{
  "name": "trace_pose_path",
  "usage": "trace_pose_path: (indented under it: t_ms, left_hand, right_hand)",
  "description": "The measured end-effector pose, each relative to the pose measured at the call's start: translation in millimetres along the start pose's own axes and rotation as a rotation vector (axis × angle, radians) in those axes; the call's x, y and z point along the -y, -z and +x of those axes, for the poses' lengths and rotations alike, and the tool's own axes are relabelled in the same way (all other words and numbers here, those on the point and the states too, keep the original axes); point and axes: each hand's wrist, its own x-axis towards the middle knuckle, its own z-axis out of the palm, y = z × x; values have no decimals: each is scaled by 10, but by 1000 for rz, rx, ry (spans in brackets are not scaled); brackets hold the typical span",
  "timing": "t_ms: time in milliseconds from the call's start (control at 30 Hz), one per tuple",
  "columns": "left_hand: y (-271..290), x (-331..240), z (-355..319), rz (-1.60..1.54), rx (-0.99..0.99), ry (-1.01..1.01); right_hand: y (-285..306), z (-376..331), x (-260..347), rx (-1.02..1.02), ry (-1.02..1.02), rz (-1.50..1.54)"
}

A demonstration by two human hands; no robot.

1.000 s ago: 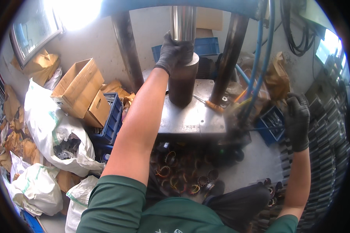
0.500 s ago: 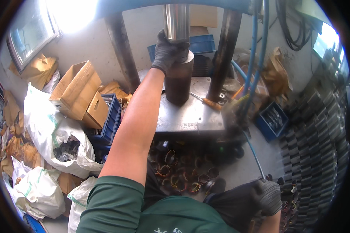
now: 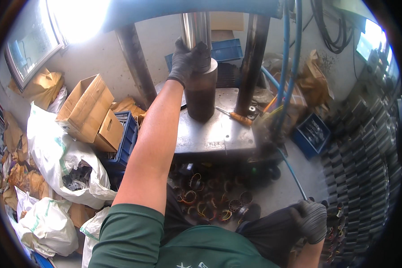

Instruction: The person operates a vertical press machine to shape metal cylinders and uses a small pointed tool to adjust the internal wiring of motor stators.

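Note:
My left hand (image 3: 186, 60), in a dark grey glove, reaches up to the lower end of a shiny steel press ram (image 3: 195, 31). Its fingers curl round a part between the ram and a dark upright cylinder (image 3: 201, 96); the glove hides most of that part. The cylinder has a pale metal top and stands on a steel press table (image 3: 210, 137). Down at the right, beside my knee, my gloved right hand (image 3: 312, 220) is closed round the end of a long thin lever (image 3: 291, 173) with a blue shaft.
A screwdriver (image 3: 239, 118) with an orange handle lies on the press table, near a dark column (image 3: 251, 67). Wire-wound rings (image 3: 205, 207) lie below. Stacked metal parts (image 3: 366, 178) fill the right; cardboard boxes (image 3: 87, 107) and white sacks (image 3: 60, 156) crowd the left. Blue hoses (image 3: 290, 67) hang nearby.
The whole view has shifted slightly. My left hand stays at the ram's lower end. My right hand sits a little higher in the picture, still on the lever.

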Motion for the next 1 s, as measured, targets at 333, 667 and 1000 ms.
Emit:
trace_pose_path:
  t_ms: [333,667,1000]
  left_hand:
    - [145,-74,-57,-19,-1,11]
    - [158,-96,-61,-3,11,9]
    - [174,-85,-48,52,25,6]
  right_hand:
    - [-67,41,3,-82,57,4]
    - [-92,26,-30,-86,79,25]
    - [-122,36,-74,-77,68,25]
